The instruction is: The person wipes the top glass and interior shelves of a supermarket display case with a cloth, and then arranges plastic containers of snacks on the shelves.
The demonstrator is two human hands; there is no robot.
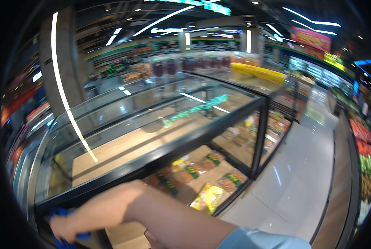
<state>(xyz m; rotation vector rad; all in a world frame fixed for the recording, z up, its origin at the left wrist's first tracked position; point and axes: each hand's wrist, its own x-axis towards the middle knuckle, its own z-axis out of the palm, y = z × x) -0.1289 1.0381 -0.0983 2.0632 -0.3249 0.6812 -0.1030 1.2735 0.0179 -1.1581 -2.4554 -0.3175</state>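
My right arm reaches from the lower right, bent at the elbow, in front of a glass display case with a black frame (179,140). At the lower left, my right hand (62,228) is closed around a blue object (84,235); blur hides what kind it is. Under the upper arm, at the bottom edge, a small patch of skin (151,239) shows, perhaps part of my left hand. What it does is hidden. Beyond my arm, a yellow packet (207,198) and clear packs of food (233,181) with green-black labels lie on a wooden shelf behind the frame.
A tiled aisle (275,177) runs along the case's right side. Across it stands a produce stand (341,174) with red and green vegetables. A wide pillar (62,62) rises at the left. Containers of dark purple contents (204,62) and a yellow strip (257,73) are behind the case's glass top.
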